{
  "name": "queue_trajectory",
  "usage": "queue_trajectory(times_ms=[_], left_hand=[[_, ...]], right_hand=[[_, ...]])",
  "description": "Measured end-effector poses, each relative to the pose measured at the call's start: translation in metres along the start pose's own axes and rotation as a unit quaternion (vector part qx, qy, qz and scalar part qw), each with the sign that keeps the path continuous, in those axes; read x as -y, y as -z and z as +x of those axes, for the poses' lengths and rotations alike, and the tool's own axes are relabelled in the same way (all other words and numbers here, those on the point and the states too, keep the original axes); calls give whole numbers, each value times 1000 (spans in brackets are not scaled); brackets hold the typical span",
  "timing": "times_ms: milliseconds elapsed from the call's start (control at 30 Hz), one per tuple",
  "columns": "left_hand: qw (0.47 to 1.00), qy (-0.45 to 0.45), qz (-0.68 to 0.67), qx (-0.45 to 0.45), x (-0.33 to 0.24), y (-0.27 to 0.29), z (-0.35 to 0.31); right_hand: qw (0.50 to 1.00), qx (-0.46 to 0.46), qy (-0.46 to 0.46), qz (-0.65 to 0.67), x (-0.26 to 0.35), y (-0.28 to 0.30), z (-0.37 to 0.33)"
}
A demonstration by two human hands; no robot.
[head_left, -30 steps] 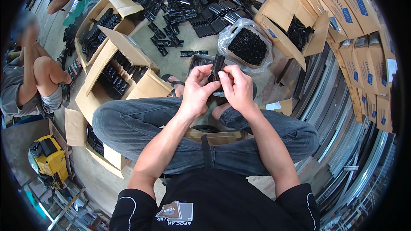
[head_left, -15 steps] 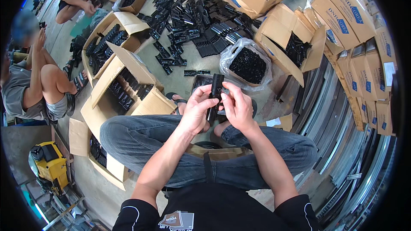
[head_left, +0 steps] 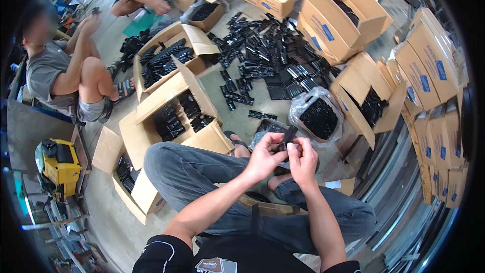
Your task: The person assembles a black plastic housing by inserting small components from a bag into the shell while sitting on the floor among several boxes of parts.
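Note:
Over my crossed legs, my left hand [head_left: 264,158] and my right hand [head_left: 302,163] hold a slim black part [head_left: 290,134] between them. It tilts up and away from me, its lower end hidden by my fingers. Both hands are closed, thumbs and fingertips pinching it. Just beyond them stands a small container [head_left: 270,125] lined with clear plastic, its inside partly covered by my hands. A clear bag [head_left: 299,102] wraps a carton heaped with small black pieces [head_left: 319,117]. One loose black part [head_left: 261,115] lies on the floor in front.
Black parts [head_left: 273,45] pile up on the floor ahead. Open cartons [head_left: 132,130] with black parts stand at my left, another [head_left: 393,105] at right. Long metal profiles [head_left: 399,182] lie to the right. Two people [head_left: 60,71] sit or crouch at far left. A yellow machine [head_left: 60,167] stands at left.
The black part has turned from nearly upright to a tilt and shows less of itself. My view has shifted, so the surroundings sit lower and farther right. Both hands still hold the part.

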State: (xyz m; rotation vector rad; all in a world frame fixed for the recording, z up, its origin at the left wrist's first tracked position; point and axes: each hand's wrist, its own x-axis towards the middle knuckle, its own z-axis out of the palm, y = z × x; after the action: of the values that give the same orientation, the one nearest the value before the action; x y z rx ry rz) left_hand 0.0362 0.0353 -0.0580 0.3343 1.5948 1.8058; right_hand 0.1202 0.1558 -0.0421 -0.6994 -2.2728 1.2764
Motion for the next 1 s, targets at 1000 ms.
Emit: queue_trajectory(times_ms=[1000], left_hand=[[987,107,-57,105,-5,9,6]], right_hand=[[905,118,-232,337,-10,11,4]])
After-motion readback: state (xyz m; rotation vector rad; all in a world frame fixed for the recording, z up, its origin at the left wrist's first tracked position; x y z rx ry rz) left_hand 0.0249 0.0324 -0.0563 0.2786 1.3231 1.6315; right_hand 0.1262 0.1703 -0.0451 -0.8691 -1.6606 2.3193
